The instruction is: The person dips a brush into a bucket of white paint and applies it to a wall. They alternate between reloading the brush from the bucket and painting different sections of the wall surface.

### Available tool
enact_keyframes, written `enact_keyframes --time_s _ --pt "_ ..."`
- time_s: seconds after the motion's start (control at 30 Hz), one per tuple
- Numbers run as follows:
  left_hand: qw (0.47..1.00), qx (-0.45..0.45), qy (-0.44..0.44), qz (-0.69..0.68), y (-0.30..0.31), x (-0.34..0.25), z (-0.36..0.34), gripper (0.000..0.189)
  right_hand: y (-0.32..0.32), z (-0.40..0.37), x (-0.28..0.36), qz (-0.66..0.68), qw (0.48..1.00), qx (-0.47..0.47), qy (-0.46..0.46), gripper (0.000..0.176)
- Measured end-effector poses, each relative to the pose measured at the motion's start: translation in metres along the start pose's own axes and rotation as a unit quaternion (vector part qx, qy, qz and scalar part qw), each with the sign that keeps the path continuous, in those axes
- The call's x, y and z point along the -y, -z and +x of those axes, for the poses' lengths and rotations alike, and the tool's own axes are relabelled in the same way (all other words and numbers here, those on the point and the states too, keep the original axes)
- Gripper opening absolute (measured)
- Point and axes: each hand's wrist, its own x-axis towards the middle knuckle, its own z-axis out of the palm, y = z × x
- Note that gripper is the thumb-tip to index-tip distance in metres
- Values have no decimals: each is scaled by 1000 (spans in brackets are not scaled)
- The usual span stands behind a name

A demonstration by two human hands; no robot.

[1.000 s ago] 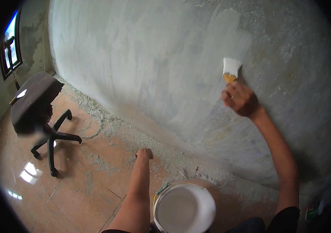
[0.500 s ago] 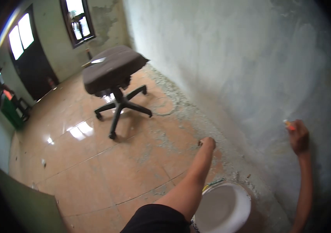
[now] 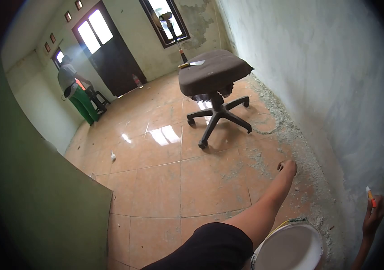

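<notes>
My right hand (image 3: 373, 213) is low at the right, close to the grey wall (image 3: 318, 81). Its fingers are closed around a small putty knife (image 3: 371, 197) with an orange and yellow handle, its pale tip pointing up along the wall. My left arm, in a black sleeve, reaches out over the floor. At its end my left hand (image 3: 289, 167) is loosely curled, with nothing visible in the fingers. Below that forearm stands a white bucket (image 3: 321, 245), partly cut off by the frame's bottom edge.
A brown backless swivel chair (image 3: 214, 74) stands ahead, with a yellow-handled putty knife (image 3: 192, 64) on its seat. Plaster crumbs (image 3: 286, 119) line the wall's foot. At the far left, a person (image 3: 72, 85) in green trousers is beside a black stool (image 3: 99, 101). A green panel (image 3: 43, 189) fills the near left.
The view has swung left, so the chair, bucket and both hands appear further right. My right hand has come down along the wall with the putty knife. The far person now shows fully.
</notes>
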Motion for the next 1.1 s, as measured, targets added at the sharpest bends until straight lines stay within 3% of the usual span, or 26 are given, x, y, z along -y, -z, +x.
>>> enact_keyframes --time_s 0.2,0.43,0.57,1.1 --pt "999 -2 32 -17 5 34 -10 38 -13 -2 1 18 1000 4 -26 9" --pt "998 -3 55 -19 5 21 -24 34 -19 -5 -6 24 999 23 -29 9" --pt "1000 3 13 5 5 13 -31 32 -15 -1 0 8 999 21 -27 11" --pt "1000 -17 -9 20 -2 8 -20 35 -5 20 21 10 1000 10 15 14"
